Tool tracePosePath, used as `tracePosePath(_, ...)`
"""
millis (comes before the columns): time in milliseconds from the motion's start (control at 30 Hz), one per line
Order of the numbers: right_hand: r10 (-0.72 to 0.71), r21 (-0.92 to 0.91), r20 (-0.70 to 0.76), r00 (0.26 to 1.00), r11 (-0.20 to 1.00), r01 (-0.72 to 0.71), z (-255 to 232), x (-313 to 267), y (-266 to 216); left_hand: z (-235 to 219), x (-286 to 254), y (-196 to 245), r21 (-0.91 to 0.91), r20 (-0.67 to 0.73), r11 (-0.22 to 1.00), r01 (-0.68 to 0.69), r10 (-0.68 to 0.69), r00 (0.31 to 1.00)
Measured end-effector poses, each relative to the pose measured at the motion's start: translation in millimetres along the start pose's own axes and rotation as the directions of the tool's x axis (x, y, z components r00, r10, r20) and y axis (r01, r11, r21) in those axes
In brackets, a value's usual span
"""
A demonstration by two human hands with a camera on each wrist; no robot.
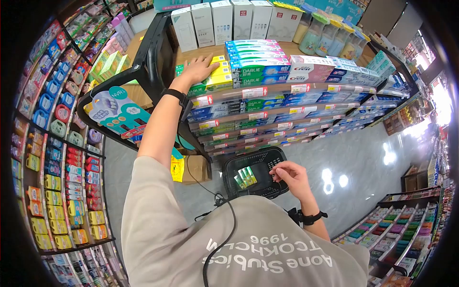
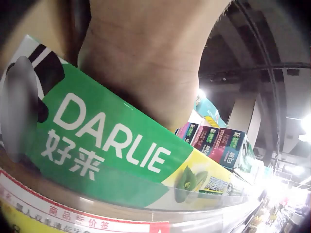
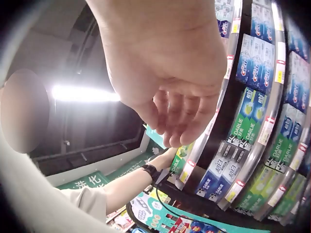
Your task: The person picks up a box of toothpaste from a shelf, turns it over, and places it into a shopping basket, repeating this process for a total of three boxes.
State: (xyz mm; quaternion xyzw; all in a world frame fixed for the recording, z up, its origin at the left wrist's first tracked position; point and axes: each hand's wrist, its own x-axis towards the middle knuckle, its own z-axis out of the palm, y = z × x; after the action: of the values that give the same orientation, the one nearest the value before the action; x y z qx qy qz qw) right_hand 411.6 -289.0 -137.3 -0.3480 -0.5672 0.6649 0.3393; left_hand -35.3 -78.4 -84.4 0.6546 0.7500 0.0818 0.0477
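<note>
On the top shelf, my left hand lies over green and yellow Darlie boxes, its fingers spread across their tops. The left wrist view shows the hand against the back of a green Darlie box standing behind the clear shelf edge. My right hand hangs above the black basket, fingers loosely bent and holding nothing. Inside the basket lie several small green and white boxes. From the right wrist, the hand shows loosely curled fingers with nothing between them.
Blue and white Darlie boxes and pink Crest boxes stand to the right on the shelf. White cartons and lidded jars line the back. A cardboard box sits on the floor beside the basket. A black cable crosses my shirt.
</note>
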Motion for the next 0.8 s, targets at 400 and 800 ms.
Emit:
tracePosePath(400,0.004,0.033,-0.033,0.999,0.999,-0.003,5,6,2,4,3,8,0.029,-0.016,1.0,0.009,-0.009,1.0)
tracePosePath(800,0.028,-0.061,0.062,0.998,0.998,-0.024,11,9,-3,4,4,20,0.009,-0.02,1.0,-0.004,0.004,1.0)
